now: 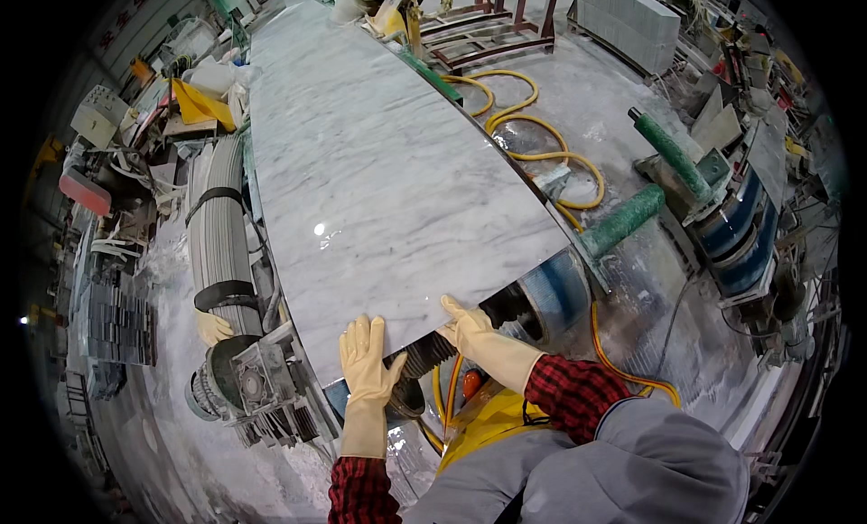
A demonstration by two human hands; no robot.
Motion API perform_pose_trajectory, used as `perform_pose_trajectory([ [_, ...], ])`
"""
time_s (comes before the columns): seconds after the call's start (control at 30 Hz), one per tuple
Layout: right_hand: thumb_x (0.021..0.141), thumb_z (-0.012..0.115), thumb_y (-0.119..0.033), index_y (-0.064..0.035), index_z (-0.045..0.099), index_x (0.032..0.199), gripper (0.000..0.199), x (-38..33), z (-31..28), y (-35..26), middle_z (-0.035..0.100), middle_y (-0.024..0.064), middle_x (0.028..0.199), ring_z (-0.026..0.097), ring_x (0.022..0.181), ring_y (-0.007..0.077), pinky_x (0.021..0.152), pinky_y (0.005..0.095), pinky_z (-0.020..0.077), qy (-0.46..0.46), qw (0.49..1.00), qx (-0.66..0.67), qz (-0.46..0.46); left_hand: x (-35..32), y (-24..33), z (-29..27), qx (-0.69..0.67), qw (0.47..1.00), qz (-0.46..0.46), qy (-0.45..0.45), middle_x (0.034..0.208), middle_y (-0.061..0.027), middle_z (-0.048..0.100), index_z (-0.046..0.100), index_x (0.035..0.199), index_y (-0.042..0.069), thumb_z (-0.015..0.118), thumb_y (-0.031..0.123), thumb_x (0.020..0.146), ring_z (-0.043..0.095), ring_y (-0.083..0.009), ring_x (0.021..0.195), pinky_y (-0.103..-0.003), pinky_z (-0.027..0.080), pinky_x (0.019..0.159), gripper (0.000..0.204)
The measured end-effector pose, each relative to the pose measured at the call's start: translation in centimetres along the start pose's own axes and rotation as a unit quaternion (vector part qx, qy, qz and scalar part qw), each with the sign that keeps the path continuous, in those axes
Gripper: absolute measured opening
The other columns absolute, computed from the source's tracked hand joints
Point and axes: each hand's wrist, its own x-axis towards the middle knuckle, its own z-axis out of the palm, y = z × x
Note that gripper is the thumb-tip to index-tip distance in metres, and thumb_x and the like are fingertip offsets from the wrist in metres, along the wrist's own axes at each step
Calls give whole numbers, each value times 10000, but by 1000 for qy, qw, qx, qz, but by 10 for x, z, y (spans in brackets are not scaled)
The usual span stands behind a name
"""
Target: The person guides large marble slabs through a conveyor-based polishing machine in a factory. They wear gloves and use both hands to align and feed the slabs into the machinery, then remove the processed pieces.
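Observation:
A white marble slab (pixel 388 154) with grey veins lies before me, its wet surface shining. My left hand (pixel 365 366), in a cream rubber glove, rests flat on its near edge. The fingers point away from me and the thumb stands apart. To the right, my right hand (pixel 467 323) in a matching glove holds the same edge. Its fingers are bunched and partly hidden. Beneath the edge show dark ribbed bellows (pixel 429 353) and a blue roller-like part (pixel 553 294).
A banded bundle of grey strips (pixel 219 226) and a motor (pixel 248 379) stand left. Another cream glove (pixel 214 327) lies there. On the right are a green cylinder (pixel 625 221), a yellow hose (pixel 578 160) on the wet floor, and a stack of pale slabs (pixel 628 25).

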Motion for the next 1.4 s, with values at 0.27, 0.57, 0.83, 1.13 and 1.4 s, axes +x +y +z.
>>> perform_pose_trajectory([
  [0.27,1010,803,-327,219,402,1492,832,-41,-72,26,619,342,1379,709,1183,381,1027,434,638,-7,997,-72,27,-65,21,-14,-57,995,78,-20,1595,-303,463,509,1524,63,820,302,891,411,-542,1468,-623,279,1250,745],
  [0.57,999,824,-339,142,677,1070,508,-142,-125,9,743,170,954,724,801,215,738,347,629,-13,978,-194,69,31,-12,-21,7,980,193,-38,1593,-278,481,518,1514,32,785,250,905,400,-493,1497,-586,260,1282,700],
  [0.83,1018,763,-472,167,725,976,641,-107,-144,29,773,199,923,745,821,259,707,343,599,3,974,-213,74,170,-25,-41,-91,965,-77,-232,1206,-240,766,734,1285,4,725,479,1000,718,-383,1162,-429,528,1018,554],
  [1.13,990,822,-326,78,677,1339,554,-27,-203,69,764,210,1231,785,1053,334,866,366,669,-238,951,-198,1,95,40,-138,-139,978,-110,-109,996,-208,771,751,1154,-57,916,386,854,715,-304,890,-393,552,846,560],
  [1.4,967,811,-149,13,698,1342,424,-119,-162,-59,767,113,1228,770,1054,247,926,343,646,-140,973,-185,11,65,79,-184,-262,955,-135,23,966,-107,747,717,1161,-78,950,187,831,682,-211,898,-365,544,848,483],
])
